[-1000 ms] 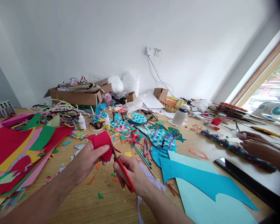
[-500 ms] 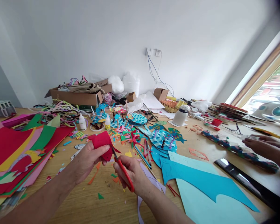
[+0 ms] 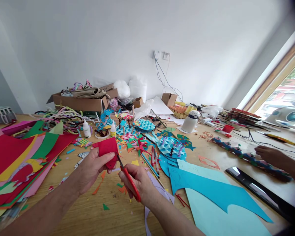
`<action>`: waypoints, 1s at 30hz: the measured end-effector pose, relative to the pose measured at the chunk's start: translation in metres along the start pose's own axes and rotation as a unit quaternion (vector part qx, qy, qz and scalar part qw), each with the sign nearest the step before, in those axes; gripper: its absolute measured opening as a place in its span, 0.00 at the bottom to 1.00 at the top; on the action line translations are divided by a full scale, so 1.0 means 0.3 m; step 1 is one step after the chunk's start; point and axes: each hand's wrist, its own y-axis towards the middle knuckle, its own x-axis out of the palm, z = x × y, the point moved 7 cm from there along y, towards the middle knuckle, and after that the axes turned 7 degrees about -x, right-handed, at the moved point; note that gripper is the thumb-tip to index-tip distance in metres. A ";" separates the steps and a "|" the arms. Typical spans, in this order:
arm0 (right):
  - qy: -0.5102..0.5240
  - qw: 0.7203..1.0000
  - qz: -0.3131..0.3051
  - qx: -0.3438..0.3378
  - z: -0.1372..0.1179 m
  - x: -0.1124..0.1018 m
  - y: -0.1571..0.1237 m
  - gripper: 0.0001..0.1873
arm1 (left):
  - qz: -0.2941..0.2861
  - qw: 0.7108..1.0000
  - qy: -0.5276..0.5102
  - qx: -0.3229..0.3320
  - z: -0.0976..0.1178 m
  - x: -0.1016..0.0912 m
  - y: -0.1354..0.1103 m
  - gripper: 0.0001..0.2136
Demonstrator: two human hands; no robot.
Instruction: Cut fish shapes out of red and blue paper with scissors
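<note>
My left hand pinches a piece of red craft paper between thumb and fingers, held up over the table. A pair of scissors with red handles is gripped in my right hand. Its dark blades point up and away, touching the right edge of the red piece; they look nearly closed. Below both hands lie orange scraps and a green scrap. Purple paper strips curl beside my right wrist.
Coloured sheets are stacked at left. Glue bottles, blue paper fish and pens crowd the middle. Blue cut paper lies on a pale sheet at right. Another person's hand is near a decorated strip.
The pointed red sliver at the right edge of the paper has gone from beside the blades. My hands have barely shifted. The other person's hands have moved at far right.
</note>
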 end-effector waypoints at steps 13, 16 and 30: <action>0.019 0.999 -0.026 -0.006 -0.006 0.009 -0.004 0.20 | -0.036 0.999 -0.020 -0.009 -0.006 0.009 -0.001 0.07; 0.014 0.999 -0.027 -0.012 -0.011 0.008 -0.005 0.21 | -0.036 0.999 -0.020 -0.010 -0.010 0.008 -0.001 0.06; -0.010 1.000 -0.014 -0.001 -0.015 0.000 -0.007 0.21 | -0.052 0.999 -0.006 -0.011 -0.007 0.002 0.003 0.06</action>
